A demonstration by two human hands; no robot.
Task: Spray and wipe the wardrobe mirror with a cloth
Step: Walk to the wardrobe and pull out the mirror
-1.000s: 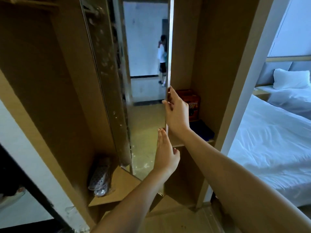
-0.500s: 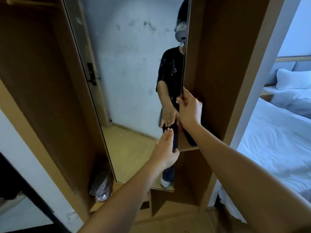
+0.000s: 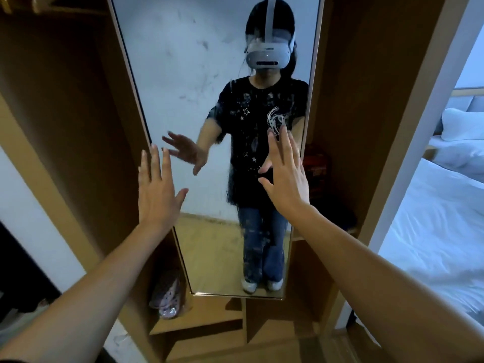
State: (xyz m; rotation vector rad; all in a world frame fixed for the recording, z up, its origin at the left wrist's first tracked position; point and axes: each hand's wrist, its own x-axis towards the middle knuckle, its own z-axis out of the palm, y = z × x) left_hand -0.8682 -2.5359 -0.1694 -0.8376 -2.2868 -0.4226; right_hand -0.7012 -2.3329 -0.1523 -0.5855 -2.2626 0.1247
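A pair of perforated clogs (image 3: 167,297) sits on the low shelf; white bed (image 3: 440,231) at right.

A bedroom in a home or guest room. At 3 o'clock lies a bed (image 3: 432,231) made up with white sheets, a white pillow (image 3: 461,124) against a grey padded headboard (image 3: 463,100). From 9 to 1 o'clock stands an open brown wooden wardrobe (image 3: 65,113) with a tall mirror (image 3: 183,87), and pale slippers (image 3: 167,297) on its low shelf at 7 o'clock.
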